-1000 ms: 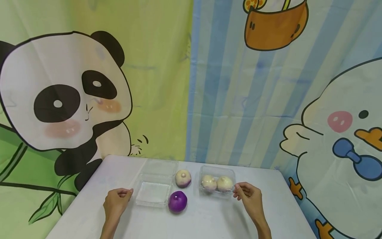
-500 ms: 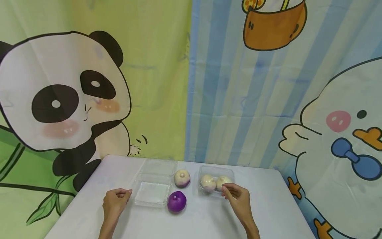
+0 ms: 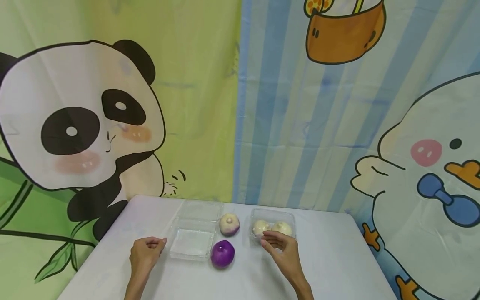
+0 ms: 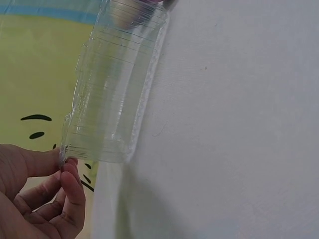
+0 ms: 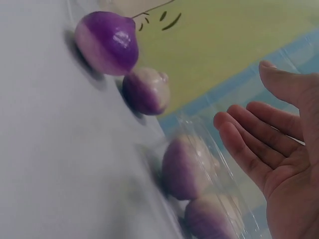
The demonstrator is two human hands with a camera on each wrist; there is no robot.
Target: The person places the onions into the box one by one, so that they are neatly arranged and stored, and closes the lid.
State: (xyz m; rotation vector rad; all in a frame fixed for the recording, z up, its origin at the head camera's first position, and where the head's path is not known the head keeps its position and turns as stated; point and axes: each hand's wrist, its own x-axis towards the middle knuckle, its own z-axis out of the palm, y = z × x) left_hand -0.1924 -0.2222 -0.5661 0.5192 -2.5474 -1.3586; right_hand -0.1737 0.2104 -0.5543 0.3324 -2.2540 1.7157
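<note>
My left hand [image 3: 145, 254] pinches the near left rim of an open clear plastic box [image 4: 107, 94] between thumb and fingers. Its lid [image 3: 200, 209] lies folded back behind it. To the box's right sit two purple-and-white turnips: one with its pale end up [image 3: 229, 224], the other with its purple side up [image 3: 223, 253]. A second clear box [image 3: 273, 215] holds two more turnips [image 5: 187, 169], pale ends up. In front of that box my right hand [image 3: 283, 252] hovers with thumb and fingers apart, holding nothing.
The white table [image 3: 210, 287] ends at a back edge against a printed curtain [image 3: 198, 125]. A panda figure shows on the left of the curtain and a white bird on the right.
My right hand has moved left, away from the right side of the second box, passing in front of it. My left hand and the boxes stay about where they were.
</note>
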